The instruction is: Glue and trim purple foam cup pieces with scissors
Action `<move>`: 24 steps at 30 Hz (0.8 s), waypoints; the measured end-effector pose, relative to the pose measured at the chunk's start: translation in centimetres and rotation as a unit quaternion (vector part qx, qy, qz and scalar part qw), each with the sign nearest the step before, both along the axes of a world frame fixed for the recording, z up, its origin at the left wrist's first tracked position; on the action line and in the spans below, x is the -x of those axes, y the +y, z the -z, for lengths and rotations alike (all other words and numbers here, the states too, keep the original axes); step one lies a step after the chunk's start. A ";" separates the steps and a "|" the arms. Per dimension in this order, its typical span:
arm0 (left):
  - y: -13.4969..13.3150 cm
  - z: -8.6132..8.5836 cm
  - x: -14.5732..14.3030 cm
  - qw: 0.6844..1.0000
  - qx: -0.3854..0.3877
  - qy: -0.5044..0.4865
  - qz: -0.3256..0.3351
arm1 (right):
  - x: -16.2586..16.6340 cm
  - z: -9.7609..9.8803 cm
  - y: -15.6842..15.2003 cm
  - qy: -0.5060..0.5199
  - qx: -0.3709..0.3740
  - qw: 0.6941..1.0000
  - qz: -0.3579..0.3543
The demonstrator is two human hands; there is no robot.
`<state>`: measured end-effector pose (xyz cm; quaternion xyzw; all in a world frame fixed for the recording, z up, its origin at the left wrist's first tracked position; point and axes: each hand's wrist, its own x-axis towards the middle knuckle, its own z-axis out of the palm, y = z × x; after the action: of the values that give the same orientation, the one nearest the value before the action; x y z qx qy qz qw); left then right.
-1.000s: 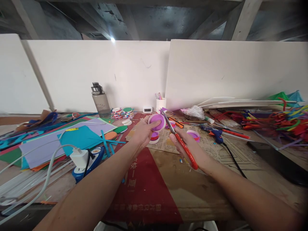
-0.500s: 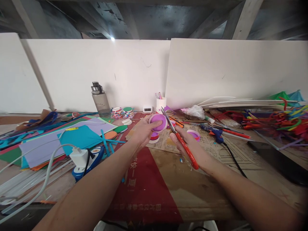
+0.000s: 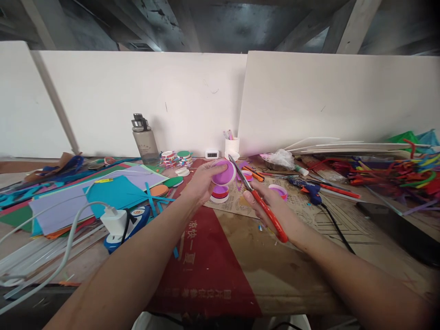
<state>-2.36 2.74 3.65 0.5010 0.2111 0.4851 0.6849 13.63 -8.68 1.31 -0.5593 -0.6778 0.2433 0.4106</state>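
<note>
My left hand (image 3: 201,184) holds up a round purple disc with a white rim (image 3: 223,172) above the table, fingers wrapped round its edge. My right hand (image 3: 271,210) grips red-handled scissors (image 3: 256,198), whose blades point up and left and end close to the disc's right edge. Below the disc a stack of round pieces, red and purple on white (image 3: 220,194), lies on a brown printed sheet (image 3: 237,201). Another pink and white round piece (image 3: 277,191) lies just beyond my right hand.
Coloured paper sheets (image 3: 103,195), a white charger and cable (image 3: 113,221) and a grey bottle (image 3: 144,140) are on the left. A white pen cup (image 3: 231,146), a blue glue gun (image 3: 307,190) and coloured pipe cleaners (image 3: 395,172) lie to the right. A red banner (image 3: 202,261) covers the near table.
Both hands keep their grips and have scarcely moved. The view has shifted a little, so the disc and scissors sit slightly lower in the picture.
</note>
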 end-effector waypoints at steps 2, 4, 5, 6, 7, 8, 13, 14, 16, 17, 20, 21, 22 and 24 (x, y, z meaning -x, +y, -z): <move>0.2 0.0 0.1 1.000 0.007 -0.009 -0.011 | -0.1 0.1 0.1 0.002 -0.001 1.000 0.001; 0.4 0.1 0.1 1.000 0.012 -0.016 -0.011 | -0.2 0.2 0.2 0.010 -0.005 1.000 0.004; 0.5 0.2 0.1 1.000 0.015 -0.018 -0.007 | -0.2 0.3 0.3 0.015 -0.006 1.000 0.006; 0.6 0.4 0.1 1.000 0.020 -0.019 -0.004 | -0.3 0.4 0.4 0.021 -0.008 1.000 0.009; 0.7 0.5 0.1 0.999 0.027 -0.018 -0.002 | -0.3 0.4 0.5 0.027 -0.011 1.000 0.010; 0.7 0.7 0.1 0.999 0.034 -0.018 -0.001 | -0.3 0.5 0.6 0.031 -0.013 0.999 0.009; 0.6 0.9 0.1 0.999 0.042 -0.029 0.008 | -0.3 0.5 0.9 0.003 -0.051 0.999 0.009; 0.6 0.8 0.1 0.999 0.041 -0.027 0.012 | -0.3 0.5 0.9 0.000 -0.053 0.999 0.011; 0.4 0.7 0.1 0.999 0.038 -0.014 0.017 | -0.2 0.5 0.8 0.013 -0.034 0.999 0.004; 0.3 0.7 0.1 0.999 0.035 -0.005 0.016 | -0.2 0.4 0.7 0.023 -0.019 1.000 -0.002; 0.3 0.6 0.2 1.000 0.016 0.022 0.013 | -0.2 0.6 0.6 0.047 0.006 0.999 -0.022; 0.4 0.6 0.2 0.999 0.006 0.029 0.012 | -0.3 0.7 0.6 0.053 0.007 0.998 -0.027; 0.4 0.6 0.2 0.999 -0.004 0.037 0.013 | -0.3 0.8 0.6 0.060 0.008 0.998 -0.030; 0.4 0.6 0.3 0.998 -0.019 0.050 0.016 | -0.4 1.0 0.7 0.073 0.011 0.997 -0.033</move>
<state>-2.65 3.17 3.08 0.5413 0.2279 0.4521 0.6713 13.99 -7.95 0.28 -0.5220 -0.6614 0.3041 0.4445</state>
